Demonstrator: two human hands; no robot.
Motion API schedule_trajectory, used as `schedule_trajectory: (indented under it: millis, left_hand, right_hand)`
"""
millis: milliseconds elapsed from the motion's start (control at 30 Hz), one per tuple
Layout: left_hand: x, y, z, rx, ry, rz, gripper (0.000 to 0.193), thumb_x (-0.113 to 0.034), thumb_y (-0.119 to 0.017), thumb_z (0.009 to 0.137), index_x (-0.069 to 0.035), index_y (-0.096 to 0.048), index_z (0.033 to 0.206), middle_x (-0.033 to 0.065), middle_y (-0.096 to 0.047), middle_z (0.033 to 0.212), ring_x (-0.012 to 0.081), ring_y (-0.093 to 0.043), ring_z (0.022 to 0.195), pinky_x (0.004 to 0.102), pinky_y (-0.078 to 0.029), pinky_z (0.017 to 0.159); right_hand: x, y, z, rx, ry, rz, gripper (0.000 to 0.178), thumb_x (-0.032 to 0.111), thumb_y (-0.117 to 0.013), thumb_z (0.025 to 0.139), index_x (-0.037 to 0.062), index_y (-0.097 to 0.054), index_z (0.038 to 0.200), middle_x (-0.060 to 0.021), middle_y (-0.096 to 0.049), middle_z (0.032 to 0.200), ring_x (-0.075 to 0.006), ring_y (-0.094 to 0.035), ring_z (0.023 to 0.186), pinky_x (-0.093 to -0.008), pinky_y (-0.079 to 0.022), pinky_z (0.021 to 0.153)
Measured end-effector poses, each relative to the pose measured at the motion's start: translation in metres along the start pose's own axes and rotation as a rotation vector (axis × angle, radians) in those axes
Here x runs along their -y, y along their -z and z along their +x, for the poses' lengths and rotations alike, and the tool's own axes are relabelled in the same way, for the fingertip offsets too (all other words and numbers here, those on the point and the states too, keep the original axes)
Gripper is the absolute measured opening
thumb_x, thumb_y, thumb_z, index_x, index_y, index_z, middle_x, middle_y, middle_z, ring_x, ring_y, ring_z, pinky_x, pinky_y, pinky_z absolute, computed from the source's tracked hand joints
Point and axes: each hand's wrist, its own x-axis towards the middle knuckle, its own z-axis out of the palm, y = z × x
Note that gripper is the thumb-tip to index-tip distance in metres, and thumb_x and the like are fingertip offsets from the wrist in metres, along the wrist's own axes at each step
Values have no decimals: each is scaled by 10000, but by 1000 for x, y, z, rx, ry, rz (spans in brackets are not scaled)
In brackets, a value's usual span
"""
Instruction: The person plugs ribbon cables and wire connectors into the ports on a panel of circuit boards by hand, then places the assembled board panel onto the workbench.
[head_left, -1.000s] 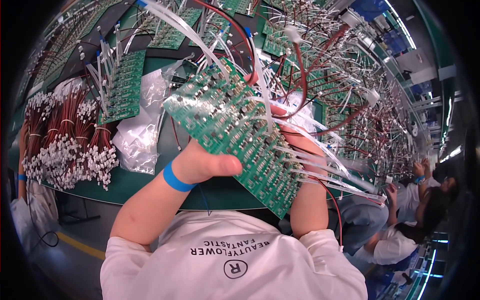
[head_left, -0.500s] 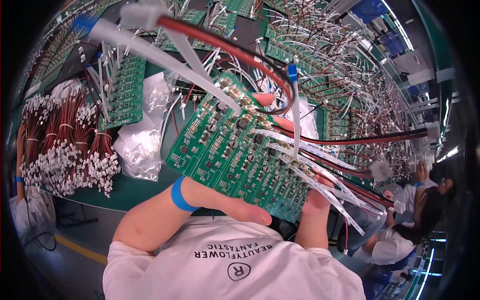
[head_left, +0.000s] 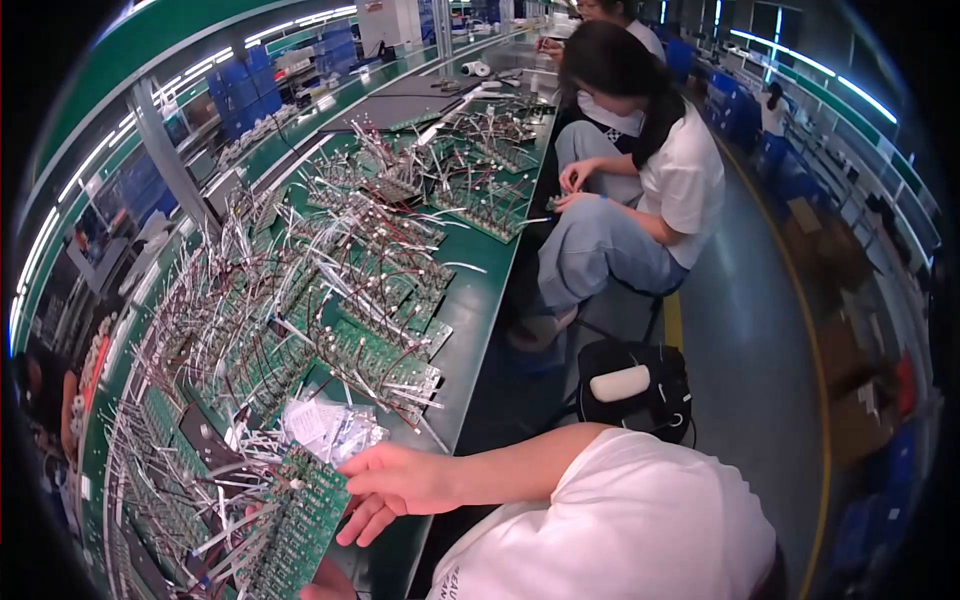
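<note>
A green circuit board panel (head_left: 300, 525) with rows of small components is tilted in front of me at the lower left. White flat cables and thin dark wires trail from its left side. At its upper right edge, my right hand (head_left: 390, 482) pinches the board, the other fingers loosely curled. My left hand (head_left: 330, 583) grips the board's lower end and is largely cut off by the picture's lower rim. A fingertip shows by the board's left side among the cables. Just beyond the board lies a clear plastic bag (head_left: 325, 425) with a white label.
Many wired circuit boards (head_left: 385, 345) crowd the green bench (head_left: 475, 300). A co-worker (head_left: 650, 170) sits farther along its right side, hands on a small object. A black bag (head_left: 635, 390) with a pale case on it stands by the aisle; cardboard boxes (head_left: 860, 420) line the far right.
My view has swung to the right, along the bench and aisle. The board now appears at the lower left, still in my hands. The wire bundles have left the view.
</note>
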Motion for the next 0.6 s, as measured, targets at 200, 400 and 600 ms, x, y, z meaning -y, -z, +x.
schedule_trajectory:
  millis: [200, 400, 600]
  left_hand:
    - [5, -10, 0, -62, -4, 159, 1021, -571, -652, 706, -120, -107, 1443, 153, -163, 1476, 358, -214, 1336, 455, -154, 1101]
    - [-19, -30, 9, -226, 173, 107, 1076, -642, -603, 709, -142, 7, 1441, 231, -196, 1450, 388, -239, 1328, 467, -157, 1093]
    - [-11, -15, 16, -233, 110, 116, 949, -571, -576, 770, -137, -61, 1439, 231, -220, 1442, 377, -253, 1323, 470, -177, 1089]
  right_hand:
    - [63, 11, -67, -237, 400, -50, 142, 111, -420, 917, -8, -486, 958, -201, -593, 947, -436, -626, 835, -494, -544, 722]
    - [185, 80, -158, -603, 1084, -138, 229, 67, -376, 875, -113, -465, 986, -318, -559, 1053, -385, -595, 969, -455, -511, 857]
    - [265, 194, -242, -878, 1419, -144, 304, 28, -325, 861, -175, -395, 1077, -325, -511, 1120, -409, -519, 1092, -468, -474, 938]
